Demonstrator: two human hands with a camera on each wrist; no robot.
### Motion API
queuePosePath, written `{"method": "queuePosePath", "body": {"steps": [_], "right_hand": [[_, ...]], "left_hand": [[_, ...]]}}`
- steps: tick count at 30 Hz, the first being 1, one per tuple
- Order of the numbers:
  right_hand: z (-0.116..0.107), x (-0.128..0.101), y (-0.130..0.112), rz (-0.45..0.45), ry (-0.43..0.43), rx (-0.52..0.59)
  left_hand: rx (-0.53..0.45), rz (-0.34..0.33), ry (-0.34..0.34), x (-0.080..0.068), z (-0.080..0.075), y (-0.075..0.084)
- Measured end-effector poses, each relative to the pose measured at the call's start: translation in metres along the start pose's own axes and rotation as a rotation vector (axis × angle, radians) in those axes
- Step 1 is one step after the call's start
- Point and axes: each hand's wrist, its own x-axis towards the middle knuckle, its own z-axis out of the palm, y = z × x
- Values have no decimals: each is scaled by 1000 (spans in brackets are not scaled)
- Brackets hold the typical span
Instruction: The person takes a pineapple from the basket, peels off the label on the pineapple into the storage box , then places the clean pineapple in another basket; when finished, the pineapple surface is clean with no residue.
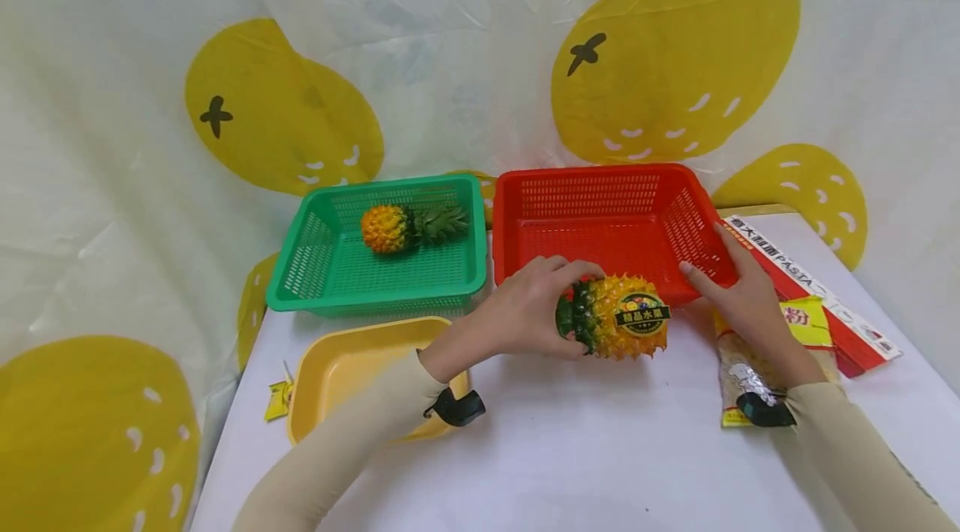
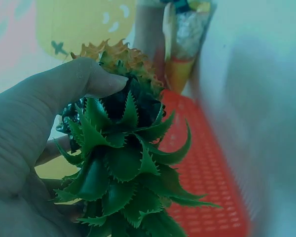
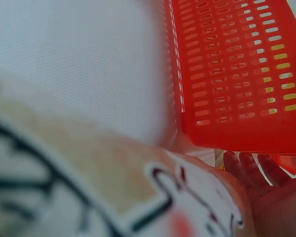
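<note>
On the white table (image 1: 600,449) a yellow toy pineapple (image 1: 622,317) with a round label lies on its side, just in front of the red basket (image 1: 607,223). My left hand (image 1: 577,311) grips it at the green leafy crown (image 2: 123,168), thumb (image 2: 74,84) on one side and fingers on the other. My right hand (image 1: 738,290) rests with straight fingers on the red basket's near right corner. The right wrist view shows the basket's slotted wall (image 3: 237,74) and my fingers (image 3: 246,168) behind its rim. The red basket holds nothing.
A green basket (image 1: 300,282) at the back left holds a second pineapple (image 1: 386,228). A yellow tray (image 1: 352,365) sits under my left forearm. A food bag (image 1: 750,373) lies under my right wrist, beside a red pasta box (image 1: 817,298). A lemon-print sheet hangs behind.
</note>
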Motion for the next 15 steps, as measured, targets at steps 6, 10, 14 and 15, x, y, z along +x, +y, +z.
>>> {"method": "queuePosePath", "body": {"steps": [6,10,14,15], "right_hand": [[0,2,2,-18,2,-11],[-1,1,2,-29,6,2],[-1,0,1,-23,4,7],[-1,0,1,-19,3,8]], "left_hand": [[-21,2,-25,-13,14,5],[-31,4,-41,-19,24,7],[-34,6,-54,-24,34,6],[-39,7,-56,-24,37,6]]}}
